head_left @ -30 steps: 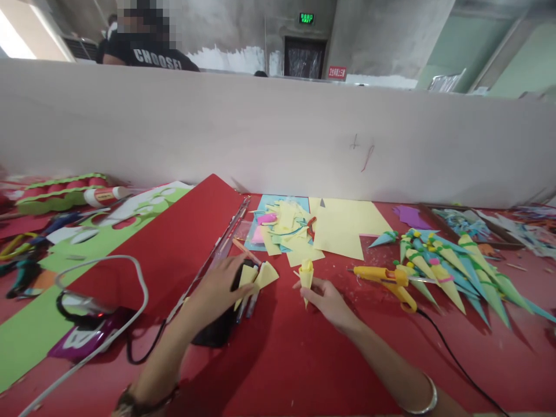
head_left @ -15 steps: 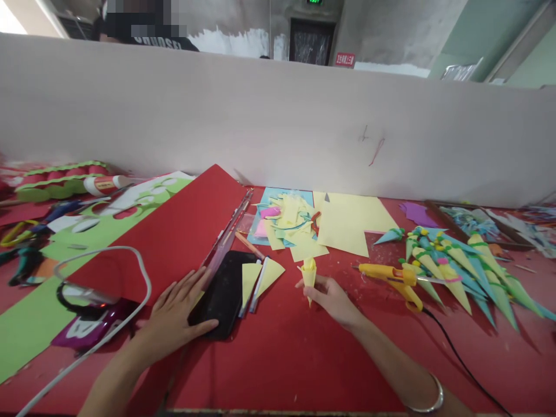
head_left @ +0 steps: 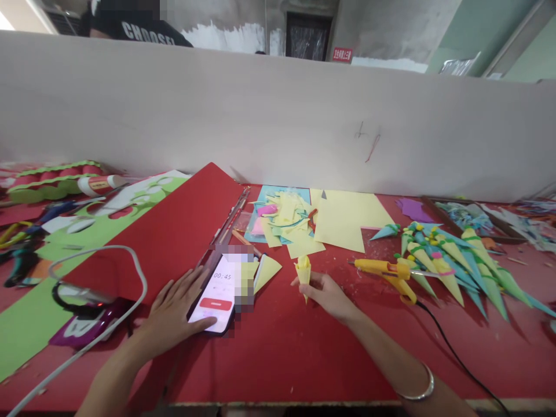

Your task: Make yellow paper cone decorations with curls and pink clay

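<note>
Pinched in the fingers of my right hand is a small yellow paper cone, held point down with a yellow filling at its top. My left hand lies flat with its fingers stretched, the thumb on the lower part of a smartphone. The phone's screen is lit and shows a timer with a red button. Just right of it rests a fan-shaped piece of yellow paper. A yellow glue gun lies to the right of my right hand, near a pile of finished yellow and blue cones.
Yellow sheets and a heap of paper scraps lie at the back. A large red board and green cut-out paper cover the left. A white cable loops over a purple device. A white partition stands behind.
The phone's screen was dark and is now lit with a timer. Both hands keep nearly the same place, and the cone stays in my right hand. The view has shifted slightly.
</note>
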A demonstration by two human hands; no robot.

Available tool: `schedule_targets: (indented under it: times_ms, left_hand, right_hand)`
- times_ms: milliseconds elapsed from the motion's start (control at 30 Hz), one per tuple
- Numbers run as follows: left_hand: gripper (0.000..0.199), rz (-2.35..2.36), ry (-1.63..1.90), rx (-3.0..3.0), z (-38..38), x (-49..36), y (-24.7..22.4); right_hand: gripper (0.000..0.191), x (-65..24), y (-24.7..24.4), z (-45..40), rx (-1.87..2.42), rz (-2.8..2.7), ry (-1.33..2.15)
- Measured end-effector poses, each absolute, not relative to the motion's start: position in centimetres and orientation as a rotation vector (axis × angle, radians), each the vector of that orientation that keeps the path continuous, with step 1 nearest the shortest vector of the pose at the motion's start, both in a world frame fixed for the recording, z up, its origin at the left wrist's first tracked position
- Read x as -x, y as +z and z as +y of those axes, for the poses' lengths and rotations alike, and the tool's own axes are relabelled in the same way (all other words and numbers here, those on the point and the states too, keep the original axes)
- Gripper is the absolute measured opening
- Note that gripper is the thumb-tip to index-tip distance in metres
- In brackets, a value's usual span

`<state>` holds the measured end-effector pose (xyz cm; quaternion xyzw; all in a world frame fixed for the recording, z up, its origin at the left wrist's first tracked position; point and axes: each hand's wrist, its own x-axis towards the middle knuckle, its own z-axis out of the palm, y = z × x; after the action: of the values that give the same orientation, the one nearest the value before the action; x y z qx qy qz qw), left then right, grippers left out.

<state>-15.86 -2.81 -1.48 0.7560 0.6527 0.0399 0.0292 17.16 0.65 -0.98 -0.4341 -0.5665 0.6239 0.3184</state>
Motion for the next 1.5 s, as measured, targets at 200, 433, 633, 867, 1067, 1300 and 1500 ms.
schedule_targets:
  times_ms: [200, 433, 633, 867, 1067, 1300, 1500]
  left_hand:
    - [0.058, 1.735, 0.666, -2.173, -3.3, 8.8, 3.3]
    - [0.034, 1.247, 0.859, -1.66, -1.7, -0.4, 2.8]
    - [0.018, 1.134, 0.96, -1.491, -0.1, -1.7, 1.8]
    - [0.02, 1.076, 1.188, -1.42, 1.0, -5.2, 0.5]
    - [0.024, 1.056, 1.247, -1.344, 1.2, -5.7, 0.0]
    - [0.013, 1.106, 1.195, -1.405, 0.8, -5.2, 0.1]
    - [0.035, 1.076, 1.11, -1.466, 0.9, -5.1, -0.4]
  right_hand:
    - [0.031, -16.9, -0.2, 0.3, 1.051, -1.637, 1.518]
    - [0.03, -15.8, 0.6, 0.0, 0.951, -1.816, 1.382]
    - [0.029, -16.0, -0.1, 0.4, 0.95, -1.738, 1.432]
    - [0.024, -16.9, -0.5, 0.9, 1.08, -1.654, 1.217]
    - [0.03, -18.0, -0.8, 1.4, 1.045, -1.531, 1.206]
    - [0.036, -18.2, -1.1, 1.0, 1.08, -1.384, 1.116]
    - [0.036, -17.7, -0.3, 0.1, 0.982, -1.543, 1.05]
